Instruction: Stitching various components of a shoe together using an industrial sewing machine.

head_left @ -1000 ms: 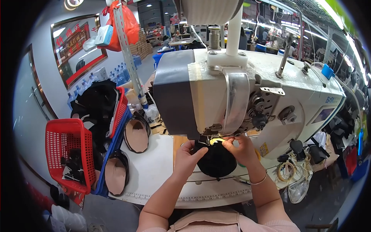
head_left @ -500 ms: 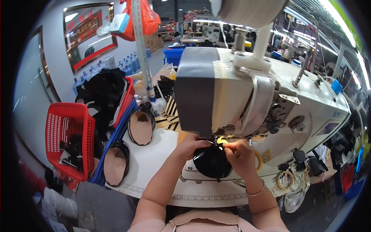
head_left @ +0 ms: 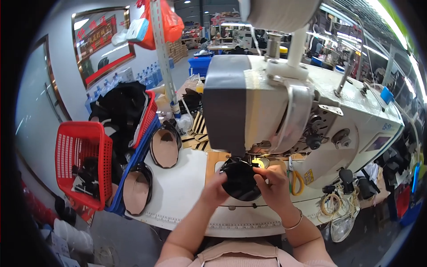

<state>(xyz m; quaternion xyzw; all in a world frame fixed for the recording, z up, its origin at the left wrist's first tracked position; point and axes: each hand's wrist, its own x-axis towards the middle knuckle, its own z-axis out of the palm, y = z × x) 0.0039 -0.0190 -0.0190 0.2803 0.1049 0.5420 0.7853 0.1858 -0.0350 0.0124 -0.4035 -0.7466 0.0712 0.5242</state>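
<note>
A rounded, glossy black piece that looks like a shoe upper lies under the head of a sewing machine, its far edge close to the lit needle area. My left hand is at its left edge, thumb along the rim and fingers partly hidden and slightly blurred. At the right edge, my right hand pinches the black material between thumb and fingers. The needle itself is too small to make out.
Scissors with yellow handles lie right of my right hand. Two black pieces with beige insides rest on the white table. A red basket and a blue crate stand left. Cord and tape rolls hang at right.
The black piece has shifted slightly left and turned. My left hand has slid from its far edge beside the needle down to its left side. My right hand remains at the right edge.
</note>
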